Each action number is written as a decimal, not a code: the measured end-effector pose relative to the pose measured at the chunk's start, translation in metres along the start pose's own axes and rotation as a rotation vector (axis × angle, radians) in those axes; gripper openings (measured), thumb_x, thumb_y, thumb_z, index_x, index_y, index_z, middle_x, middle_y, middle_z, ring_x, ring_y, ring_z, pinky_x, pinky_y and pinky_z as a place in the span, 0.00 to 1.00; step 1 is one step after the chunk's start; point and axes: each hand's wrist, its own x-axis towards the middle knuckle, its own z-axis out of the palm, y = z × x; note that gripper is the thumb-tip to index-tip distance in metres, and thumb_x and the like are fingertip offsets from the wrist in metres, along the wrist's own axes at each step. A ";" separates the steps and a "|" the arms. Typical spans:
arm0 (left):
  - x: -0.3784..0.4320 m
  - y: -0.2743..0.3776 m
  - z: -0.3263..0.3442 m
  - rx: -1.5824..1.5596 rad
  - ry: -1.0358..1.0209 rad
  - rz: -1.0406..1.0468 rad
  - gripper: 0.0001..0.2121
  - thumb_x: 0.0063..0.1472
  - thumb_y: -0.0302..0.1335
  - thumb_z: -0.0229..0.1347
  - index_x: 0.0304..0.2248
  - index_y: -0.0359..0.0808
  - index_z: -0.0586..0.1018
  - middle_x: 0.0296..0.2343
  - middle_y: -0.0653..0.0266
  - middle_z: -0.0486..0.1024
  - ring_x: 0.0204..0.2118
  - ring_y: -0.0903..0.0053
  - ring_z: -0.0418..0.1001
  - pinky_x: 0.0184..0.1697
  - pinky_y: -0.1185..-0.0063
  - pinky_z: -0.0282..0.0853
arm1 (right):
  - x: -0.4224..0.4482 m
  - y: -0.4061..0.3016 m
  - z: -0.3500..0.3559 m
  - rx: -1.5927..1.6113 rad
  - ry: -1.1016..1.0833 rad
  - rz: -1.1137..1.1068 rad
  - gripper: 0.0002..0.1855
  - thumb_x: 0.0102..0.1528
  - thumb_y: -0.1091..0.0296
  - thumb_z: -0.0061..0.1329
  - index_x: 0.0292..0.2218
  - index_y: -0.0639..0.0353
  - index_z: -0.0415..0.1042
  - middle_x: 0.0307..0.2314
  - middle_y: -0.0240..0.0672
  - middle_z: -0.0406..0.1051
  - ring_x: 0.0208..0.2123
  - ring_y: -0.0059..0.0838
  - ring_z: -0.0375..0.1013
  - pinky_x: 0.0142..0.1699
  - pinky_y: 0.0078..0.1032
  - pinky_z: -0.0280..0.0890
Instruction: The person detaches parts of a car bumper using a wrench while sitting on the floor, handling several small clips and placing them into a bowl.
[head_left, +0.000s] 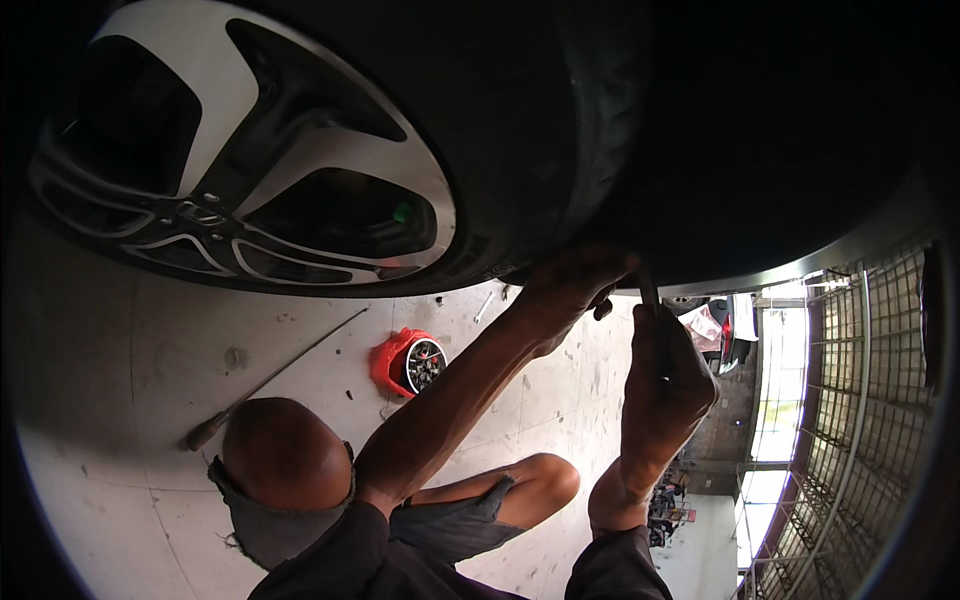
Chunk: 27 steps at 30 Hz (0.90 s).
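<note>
Above me is a car wheel with a two-tone alloy rim (217, 161) and a black tyre (517, 150). Beside the tyre, the lower edge of a body panel (795, 271) curves towards the right. My left hand (574, 289) reaches up to the dark gap between tyre and panel, its fingers bent; shadow hides what they touch. My right hand (667, 375) is closed around a slim tool, whose flat shaft (649, 289) points up beside my left fingertips. The tool's kind and upper end cannot be made out.
On the concrete floor (180, 360) lie a long pry bar (281, 375) with a handle and a wrench (485, 307). A red plastic bag (386, 364) surrounds a white tub (411, 367) of small metal parts. My bent knees (289, 450) are below. Another vehicle (724, 330) stands further off.
</note>
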 end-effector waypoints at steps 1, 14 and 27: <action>0.000 0.001 0.000 -0.005 0.022 -0.027 0.07 0.63 0.31 0.57 0.37 0.36 0.81 0.25 0.74 0.73 0.23 0.89 0.60 0.24 0.85 0.57 | 0.000 0.000 0.002 0.021 0.019 -0.021 0.07 0.58 0.71 0.54 0.34 0.66 0.78 0.19 0.31 0.72 0.22 0.09 0.62 0.25 0.15 0.58; -0.002 0.007 -0.001 0.020 0.080 -0.044 0.06 0.61 0.32 0.59 0.35 0.39 0.80 0.27 0.73 0.74 0.28 0.87 0.66 0.29 0.82 0.61 | -0.027 0.021 0.031 0.069 -0.043 0.028 0.10 0.58 0.76 0.49 0.41 0.70 0.74 0.26 0.44 0.75 0.22 0.33 0.75 0.25 0.24 0.66; -0.002 0.007 0.001 0.011 0.044 -0.072 0.08 0.59 0.33 0.61 0.33 0.38 0.80 0.22 0.75 0.68 0.24 0.87 0.61 0.27 0.82 0.59 | 0.007 -0.012 -0.010 0.030 0.031 0.019 0.06 0.58 0.71 0.52 0.36 0.64 0.77 0.18 0.34 0.70 0.18 0.17 0.64 0.22 0.20 0.58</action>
